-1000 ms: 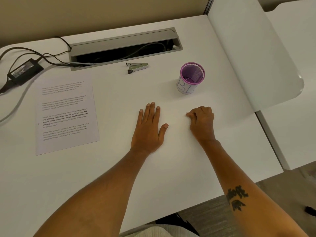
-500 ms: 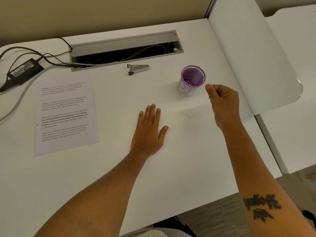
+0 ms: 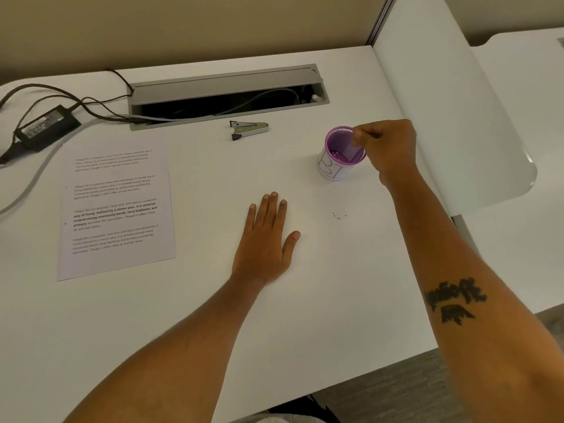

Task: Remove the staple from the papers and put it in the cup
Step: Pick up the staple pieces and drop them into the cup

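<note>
Your white tabletop (image 3: 305,300) carries everything here. The white printed papers (image 3: 117,213) lie flat at its left side, well apart from both of your hands. Your left hand (image 3: 265,239) rests palm down near the middle, fingers straight and close together, holding nothing. Your right hand (image 3: 386,146) hangs over the right rim of the purple mesh cup (image 3: 341,154) with its white paper wrap, and its grip is pinched narrow, thumb against fingertips, above the cup's opening; whether a staple sits in that pinch is too small to tell. The grey metal staple remover (image 3: 248,129) lies beyond, near the cable slot. A few tiny dark staple bits (image 3: 338,215) lie on the bare surface between your hands.
</note>
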Motion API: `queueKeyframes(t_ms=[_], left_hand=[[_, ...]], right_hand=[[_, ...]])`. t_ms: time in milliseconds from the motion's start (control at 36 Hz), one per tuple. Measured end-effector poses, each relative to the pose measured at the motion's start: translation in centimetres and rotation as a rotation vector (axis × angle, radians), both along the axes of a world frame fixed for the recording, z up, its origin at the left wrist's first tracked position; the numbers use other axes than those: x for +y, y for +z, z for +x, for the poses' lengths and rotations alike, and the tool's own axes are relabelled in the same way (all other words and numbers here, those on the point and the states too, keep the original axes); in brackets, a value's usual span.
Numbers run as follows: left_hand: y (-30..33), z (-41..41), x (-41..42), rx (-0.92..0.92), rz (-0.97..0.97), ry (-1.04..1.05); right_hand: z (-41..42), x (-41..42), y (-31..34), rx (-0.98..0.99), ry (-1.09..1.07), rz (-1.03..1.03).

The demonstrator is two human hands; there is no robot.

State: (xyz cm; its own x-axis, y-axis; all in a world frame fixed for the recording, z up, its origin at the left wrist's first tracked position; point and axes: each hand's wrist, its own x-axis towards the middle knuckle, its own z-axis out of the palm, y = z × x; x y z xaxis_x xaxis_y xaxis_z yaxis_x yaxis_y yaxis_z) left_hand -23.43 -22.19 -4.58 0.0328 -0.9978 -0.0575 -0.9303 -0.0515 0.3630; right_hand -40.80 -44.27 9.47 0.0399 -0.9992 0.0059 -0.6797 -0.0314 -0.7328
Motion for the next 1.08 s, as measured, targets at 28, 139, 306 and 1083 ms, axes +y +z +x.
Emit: queueKeyframes(t_ms=[28,139,306,1083], left_hand=[[0.0,0.0,0.0,0.001,0.002,-0.001],[0.0,0.0,0.0,-0.001,0.004,0.001],[0.0,0.0,0.0,0.001,0.007,0.003],[-0.3,-0.1,-0.1,0.0,0.017,0.022]], right_hand=[[0.1,0.0,0.1,0.002,0.007,0.003],[0.1,0.1,0.3,0.001,0.0,0.017],[-0.5,0.6,0.1,-0.024,-0.04,-0.008],[-3.3,18.1,-12.6,0.645,0.111,0.025]])
